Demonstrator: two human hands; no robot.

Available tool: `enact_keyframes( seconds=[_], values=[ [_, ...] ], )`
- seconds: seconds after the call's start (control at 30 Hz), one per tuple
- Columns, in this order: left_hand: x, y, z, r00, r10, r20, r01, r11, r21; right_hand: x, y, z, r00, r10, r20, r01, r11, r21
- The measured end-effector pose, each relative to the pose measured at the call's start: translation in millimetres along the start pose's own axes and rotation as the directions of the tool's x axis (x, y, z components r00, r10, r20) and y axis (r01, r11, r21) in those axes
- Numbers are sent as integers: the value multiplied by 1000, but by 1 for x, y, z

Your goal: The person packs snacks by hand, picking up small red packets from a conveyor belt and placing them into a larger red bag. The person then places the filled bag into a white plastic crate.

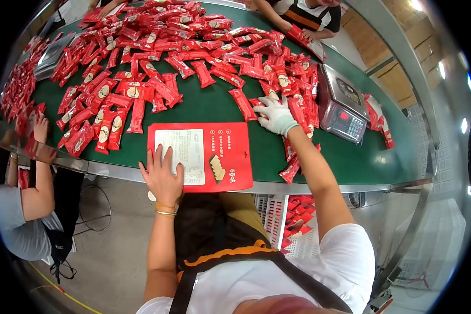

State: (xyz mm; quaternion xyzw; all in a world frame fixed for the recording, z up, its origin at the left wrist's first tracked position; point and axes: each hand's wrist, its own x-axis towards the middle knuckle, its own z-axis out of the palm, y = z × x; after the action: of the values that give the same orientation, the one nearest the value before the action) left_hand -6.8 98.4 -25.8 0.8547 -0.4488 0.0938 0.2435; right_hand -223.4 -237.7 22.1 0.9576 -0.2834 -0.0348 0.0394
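Observation:
A large flat red pouch (229, 140) with a white text panel lies on the green table top (361, 165) at its front edge. My left hand (163, 175), bare, rests on the pouch's lower left part with its fingers stretched out. My right hand (277, 116), in a white glove, reaches onto the small red snack packets (297, 111) to the right of the pouch. Its fingers are spread over them, and no packet shows in its grip. One packet (243, 104) lies just left of the gloved fingers.
A digital scale (344, 104) stands right of my gloved hand, with a few packets (379, 120) beyond it. Another scale (52, 56) is at the far left. Co-workers' hands (313, 35) show across the table and at the left. Below the edge sits a white crate (271, 212).

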Motion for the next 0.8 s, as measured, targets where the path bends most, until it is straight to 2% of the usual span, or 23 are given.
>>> enact_keyframes(
  seconds=[0.07,0.13,0.17,0.2,0.27,0.3,0.33,0.4,0.53,0.6,0.67,0.8],
  values=[
    [0,-1,0,1000,-6,-9,5,1000,-14,3,-16,-6,999,37,17,-37,999,20],
    [-2,-1,1,1000,-11,-9,11,1000,-25,10,-34,-3,983,128,-128,-103,977,186],
    [-1,-2,2,1000,-5,-21,4,999,-33,13,-43,2,960,128,-250,-71,972,224],
    [-1,-2,2,999,1,-34,-2,999,-41,21,-52,13,938,163,-307,-65,950,305],
    [-1,-2,1,999,-3,-38,1,999,-48,32,-74,25,940,209,-271,-119,942,315],
    [-1,-2,0,999,0,-41,-2,999,-54,33,-85,30,949,227,-219,-173,955,241],
    [-1,-2,0,999,-3,-43,1,999,-53,35,-94,35,932,221,-289,-178,970,169],
    [-1,-4,1,999,-5,-32,4,999,-43,35,-97,38,918,258,-303,-214,962,171],
    [-2,-3,1,999,-2,-55,0,999,-35,26,-80,46,925,222,-310,-187,973,138],
    [-2,-3,1,998,1,-65,-3,999,-42,11,-71,46,921,251,-297,-202,961,187],
    [-2,-4,4,997,1,-80,-5,999,-44,-4,-66,51,918,260,-300,-221,962,159],
    [-4,-5,6,995,5,-97,-9,999,-42,-42,-74,48,904,220,-366,-167,971,172]
  ],
)
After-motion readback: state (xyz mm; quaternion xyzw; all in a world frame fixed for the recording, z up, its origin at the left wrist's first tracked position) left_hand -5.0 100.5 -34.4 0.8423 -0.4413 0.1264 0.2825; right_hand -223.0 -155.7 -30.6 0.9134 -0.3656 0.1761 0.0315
